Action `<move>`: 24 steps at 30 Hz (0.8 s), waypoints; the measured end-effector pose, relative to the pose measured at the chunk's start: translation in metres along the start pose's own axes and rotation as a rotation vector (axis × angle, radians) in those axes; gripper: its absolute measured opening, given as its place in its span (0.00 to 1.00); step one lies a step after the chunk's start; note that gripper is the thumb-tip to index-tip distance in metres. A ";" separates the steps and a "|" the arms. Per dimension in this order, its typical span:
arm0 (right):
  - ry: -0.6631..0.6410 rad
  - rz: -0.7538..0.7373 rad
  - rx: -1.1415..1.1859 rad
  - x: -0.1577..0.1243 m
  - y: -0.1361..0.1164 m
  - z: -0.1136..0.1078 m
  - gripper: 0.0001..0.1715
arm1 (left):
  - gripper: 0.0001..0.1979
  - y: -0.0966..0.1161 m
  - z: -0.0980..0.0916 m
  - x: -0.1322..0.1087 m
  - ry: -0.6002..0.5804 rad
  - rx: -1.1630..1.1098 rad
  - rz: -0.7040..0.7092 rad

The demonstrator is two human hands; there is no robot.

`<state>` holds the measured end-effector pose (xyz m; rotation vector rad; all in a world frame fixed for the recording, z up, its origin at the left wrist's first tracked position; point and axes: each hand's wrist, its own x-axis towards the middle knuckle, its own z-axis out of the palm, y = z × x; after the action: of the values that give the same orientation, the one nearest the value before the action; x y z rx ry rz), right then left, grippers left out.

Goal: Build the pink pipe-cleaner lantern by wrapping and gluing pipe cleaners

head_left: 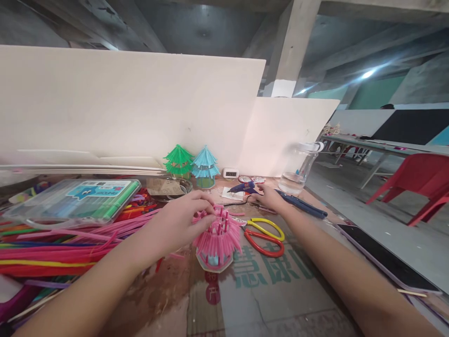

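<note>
A small pink pagoda-like model (pixel 219 241) made of fuzzy stems stands on a clear base, with pink posts rising from its top. The curled fingers and thumb of my left hand (pixel 189 213) hold its upper left edge. Farther back, my right hand (pixel 269 199) has its fingers closed around the rear of a dark blue glue gun (pixel 243 187), whose nozzle points left over a small white sheet (pixel 233 194). Scissors with one yellow and one red handle (pixel 264 250) lie right of the pink model.
Fuzzy stems (pixel 45 252) and a clear plastic case (pixel 73 201) cover the left side. Green (pixel 178 161) and light blue (pixel 205 167) models stand behind, near a small clock (pixel 230 173). Rightward are a water bottle (pixel 296 171), dark blue pliers-like tool (pixel 303 205) and phone (pixel 386 257).
</note>
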<state>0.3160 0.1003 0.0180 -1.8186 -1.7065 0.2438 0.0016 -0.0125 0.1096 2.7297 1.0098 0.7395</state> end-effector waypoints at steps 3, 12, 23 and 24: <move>0.192 -0.066 0.049 -0.030 -0.009 -0.020 0.13 | 0.12 0.000 0.000 0.001 0.001 -0.001 0.000; 0.178 -0.773 0.262 -0.152 -0.097 -0.027 0.11 | 0.17 0.006 -0.007 0.003 -0.021 0.016 0.015; 0.160 -0.737 0.210 -0.150 -0.114 -0.011 0.10 | 0.11 0.008 0.001 0.001 0.028 0.030 0.014; 0.151 -0.725 0.220 -0.150 -0.114 -0.010 0.10 | 0.11 0.007 0.001 0.001 0.028 0.034 0.020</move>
<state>0.2039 -0.0490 0.0473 -0.9504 -2.0088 -0.0156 0.0073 -0.0171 0.1111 2.7696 1.0107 0.7734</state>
